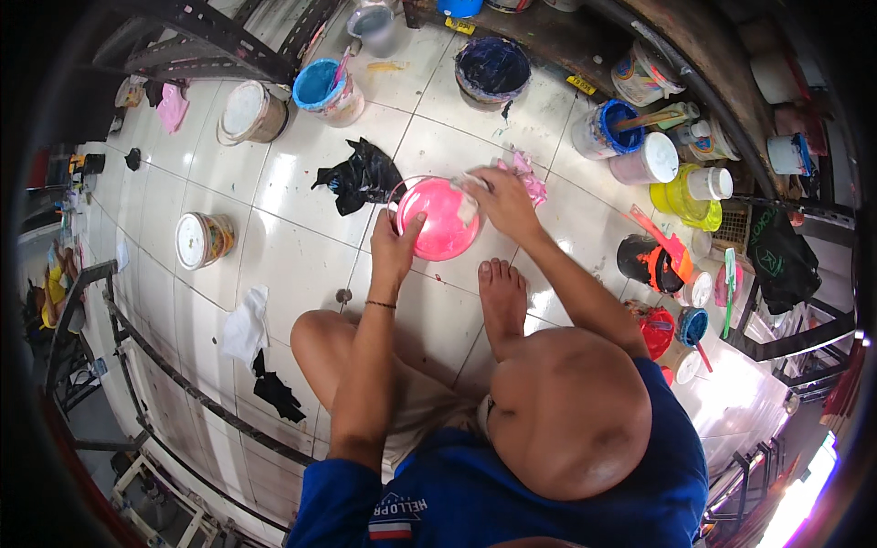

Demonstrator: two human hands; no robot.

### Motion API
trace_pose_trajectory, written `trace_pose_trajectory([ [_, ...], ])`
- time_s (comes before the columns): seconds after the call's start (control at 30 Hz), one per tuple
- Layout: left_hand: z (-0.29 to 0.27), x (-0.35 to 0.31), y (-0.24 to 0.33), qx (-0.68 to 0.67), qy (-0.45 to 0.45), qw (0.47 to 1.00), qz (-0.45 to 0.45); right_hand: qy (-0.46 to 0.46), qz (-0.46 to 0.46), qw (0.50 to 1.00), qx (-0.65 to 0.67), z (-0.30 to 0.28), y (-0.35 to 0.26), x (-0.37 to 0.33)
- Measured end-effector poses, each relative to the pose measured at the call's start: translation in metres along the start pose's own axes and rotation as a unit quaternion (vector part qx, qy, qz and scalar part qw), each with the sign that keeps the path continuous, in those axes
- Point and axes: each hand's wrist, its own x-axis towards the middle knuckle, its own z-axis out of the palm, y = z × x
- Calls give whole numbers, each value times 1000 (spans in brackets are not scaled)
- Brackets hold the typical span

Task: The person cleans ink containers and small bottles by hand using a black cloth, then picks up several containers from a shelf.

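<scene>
A round pink bucket [438,224] with a thin wire handle stands on the tiles in front of me, its top a glossy pink. I cannot tell whether that top is a lid or paint. My left hand [395,245] grips its left rim, thumb on top. At the upper right of the rim, the closed fingers of my right hand [505,196] press a pale, crumpled cloth-like piece [468,208] against the pink surface. Just left of the bucket lies a crumpled black plastic bag [364,175]. Crumpled pink-stained paper [527,175] lies beyond my right hand.
Several paint buckets surround me: a blue one [329,91], a dark one [493,73], a lidded one [203,240], and an orange-smeared one [650,260]. A shelf [548,55] runs along the far right. A white cloth [245,324] and a black rag [276,391] lie left of my knee.
</scene>
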Motion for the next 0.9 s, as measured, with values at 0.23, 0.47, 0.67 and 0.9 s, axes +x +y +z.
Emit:
trace_pose_trajectory([
  [0.23,8,10,-6,-31,-4,999,7,-223,-289,927,-83,25,-38,74],
  [0.47,2,29,16,101,-30,990,89,-11,-43,993,-113,-8,-17,-7],
  [0.67,1,10,25,49,195,963,181,9,36,994,-100,-34,-26,-44],
  [0.9,25,-67,-21,-135,-61,980,-132,-41,-216,950,-224,5,-37,11],
])
